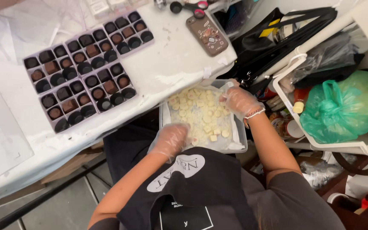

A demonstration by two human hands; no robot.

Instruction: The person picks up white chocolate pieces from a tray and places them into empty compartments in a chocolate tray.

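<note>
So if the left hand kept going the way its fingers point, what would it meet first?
The gloved left hand points into the clear tray on the lap, so it would probably meet the pale chocolate pieces first; depth is unclear.

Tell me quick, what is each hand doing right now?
Left hand: gloved, curled on the near edge of the clear plastic tray of pale candy pieces; grip unclear.
Right hand: gloved, on the tray's far edge; grip unclear.

Clear tray (240,140) of pale candy pieces (199,111) on the lap at centre. Gloved left hand (172,139) rests on its 7 o'clock corner; gloved right hand (240,101) (beaded bracelet at wrist) on its 2 o'clock edge. Five chocolate boxes (88,68) on white tabletop (171,64) at 10 o'clock; phone (207,35) at 12; green bag (346,106) at 3.
</note>
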